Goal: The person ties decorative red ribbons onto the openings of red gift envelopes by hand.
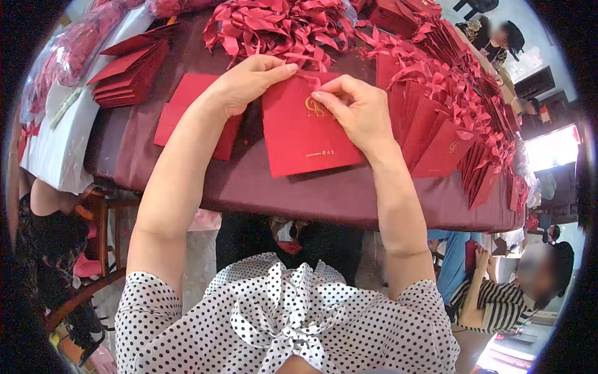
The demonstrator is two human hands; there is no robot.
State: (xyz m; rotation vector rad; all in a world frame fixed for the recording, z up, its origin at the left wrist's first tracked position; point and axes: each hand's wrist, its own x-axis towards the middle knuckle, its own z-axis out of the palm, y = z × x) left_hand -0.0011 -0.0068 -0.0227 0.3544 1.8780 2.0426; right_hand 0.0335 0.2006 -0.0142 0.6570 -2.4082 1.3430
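A red paper bag with gold print lies in front of me on the dark red tablecloth. At its top edge, a red ribbon runs between my hands. My left hand is at the bag's upper left corner, thumb and fingers pinched on the ribbon. On the upper right, my right hand has thumb and forefinger pinched together over the bag's front, by the gold logo; the ribbon end there is mostly hidden. Flat red bags lie under my left forearm.
A heap of red ribbons sits at the far side. Rows of ribboned red bags stand on the right, and stacked red bags at left. A person in a striped top sits at the right. A chair is at left.
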